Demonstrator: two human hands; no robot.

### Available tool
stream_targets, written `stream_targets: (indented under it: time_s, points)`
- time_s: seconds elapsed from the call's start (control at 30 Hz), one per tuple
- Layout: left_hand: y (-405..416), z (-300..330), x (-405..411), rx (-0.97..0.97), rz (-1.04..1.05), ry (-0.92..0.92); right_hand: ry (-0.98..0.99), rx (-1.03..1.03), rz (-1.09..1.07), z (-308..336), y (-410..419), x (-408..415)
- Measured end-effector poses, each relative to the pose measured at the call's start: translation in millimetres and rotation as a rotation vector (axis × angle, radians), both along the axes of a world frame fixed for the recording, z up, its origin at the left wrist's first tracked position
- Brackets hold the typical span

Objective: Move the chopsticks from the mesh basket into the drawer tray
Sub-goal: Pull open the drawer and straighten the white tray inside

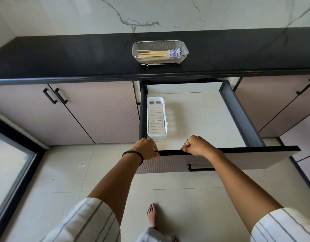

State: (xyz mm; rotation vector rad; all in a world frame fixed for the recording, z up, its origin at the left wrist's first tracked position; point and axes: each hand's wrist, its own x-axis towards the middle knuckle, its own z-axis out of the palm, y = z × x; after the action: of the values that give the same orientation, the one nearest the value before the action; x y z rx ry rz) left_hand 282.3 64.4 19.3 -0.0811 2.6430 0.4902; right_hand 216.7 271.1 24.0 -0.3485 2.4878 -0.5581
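Note:
A steel mesh basket stands on the black counter and holds several wooden chopsticks with blue-and-white patterned ends pointing right. Below it a wide drawer is pulled out. A white slotted plastic tray lies along the drawer's left side with nothing in it. My left hand and my right hand both grip the top edge of the drawer front, the left one right beside the tray's near end.
The black counter runs across under a marble wall. Closed cabinet doors with black handles flank the drawer. A glass door frame sits at the left. My bare foot stands on the tiled floor below the drawer.

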Motion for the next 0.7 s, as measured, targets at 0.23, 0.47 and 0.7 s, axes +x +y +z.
stream_targets:
  time_s: [0.23,0.47,0.7]
  points:
    - [-6.9,11.7,-32.6,-0.065,-0.094,-0.189,-0.087,0.324,0.057,15.0,-35.5,-14.9]
    - [-26.2,10.5,-81.9,0.166,-0.178,-0.62,-0.525,0.556,0.075,22.7,-81.6,-60.3]
    - [-102.6,40.5,-145.5,0.077,-0.189,-0.043,0.091,0.046,-0.112,50.6,-144.2,-118.9]
